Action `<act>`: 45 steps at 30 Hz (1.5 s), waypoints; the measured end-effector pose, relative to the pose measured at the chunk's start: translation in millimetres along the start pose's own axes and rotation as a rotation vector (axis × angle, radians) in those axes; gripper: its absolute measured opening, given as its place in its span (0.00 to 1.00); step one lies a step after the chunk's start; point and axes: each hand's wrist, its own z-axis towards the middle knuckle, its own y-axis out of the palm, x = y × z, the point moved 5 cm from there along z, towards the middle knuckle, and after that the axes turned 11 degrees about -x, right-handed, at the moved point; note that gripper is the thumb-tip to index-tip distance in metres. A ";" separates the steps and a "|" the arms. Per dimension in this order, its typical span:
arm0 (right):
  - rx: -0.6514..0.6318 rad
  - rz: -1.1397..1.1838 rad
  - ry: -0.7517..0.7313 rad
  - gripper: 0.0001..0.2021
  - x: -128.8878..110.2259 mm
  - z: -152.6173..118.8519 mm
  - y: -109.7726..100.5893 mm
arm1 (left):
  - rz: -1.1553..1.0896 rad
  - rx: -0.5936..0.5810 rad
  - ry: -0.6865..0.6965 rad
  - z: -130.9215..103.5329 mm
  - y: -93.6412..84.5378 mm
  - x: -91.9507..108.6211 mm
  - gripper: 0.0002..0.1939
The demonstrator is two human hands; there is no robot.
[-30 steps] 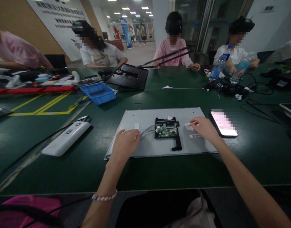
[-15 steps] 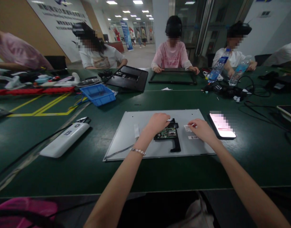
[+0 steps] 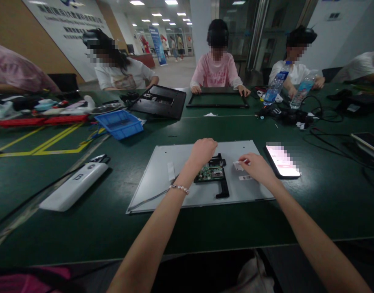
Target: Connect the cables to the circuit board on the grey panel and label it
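Observation:
A grey-white panel (image 3: 156, 175), probably the back of a display panel, lies flat on the table. On its middle sits a green circuit board (image 3: 211, 172) in a black frame with a bracket arm reaching toward me. My left hand (image 3: 202, 152) is curled over the board's far left corner; its fingertips are hidden behind the hand. To the right of the board, my right hand (image 3: 254, 166) pinches the edge of a small white label (image 3: 238, 166) at the panel surface. A second printed label (image 3: 245, 178) is stuck just below it.
A lit phone (image 3: 283, 162) lies right of the panel, a white power strip (image 3: 75, 185) with a cable to the left. Farther off are a blue bin (image 3: 119, 129), a black cover (image 3: 159, 101) and water bottles (image 3: 302, 91). Across the table, a person holds a black frame (image 3: 217, 106).
My left hand has risen slightly from the board's far edge. The right hand keeps its pinch at the label. The whole view has shifted a little.

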 end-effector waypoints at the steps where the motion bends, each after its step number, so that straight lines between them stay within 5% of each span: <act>1: 0.004 -0.003 -0.001 0.09 0.4 0.4 0.0 | 0.006 0.012 0.019 3.1 -2.2 5.3 0.13; 9: 0.002 -0.002 0.008 0.09 3.7 2.6 -0.4 | 0.005 -0.053 0.155 16.7 9.9 43.2 0.12; 18: 0.006 -0.002 -0.003 0.10 -2.4 0.4 -4.0 | -0.280 0.021 0.019 -38.8 -1.0 -11.4 0.21; 25: 0.071 -0.043 -0.109 0.12 -12.0 2.1 2.2 | -0.598 -0.169 0.125 -88.7 18.0 -32.8 0.45; 33: 0.051 -0.144 -0.155 0.13 -24.6 14.5 7.3 | -0.667 -0.202 0.137 -97.8 33.1 -35.9 0.50; 45: -0.019 -0.451 -0.142 0.11 -36.3 41.7 19.3 | -0.614 -0.176 0.136 -102.0 33.3 -35.6 0.49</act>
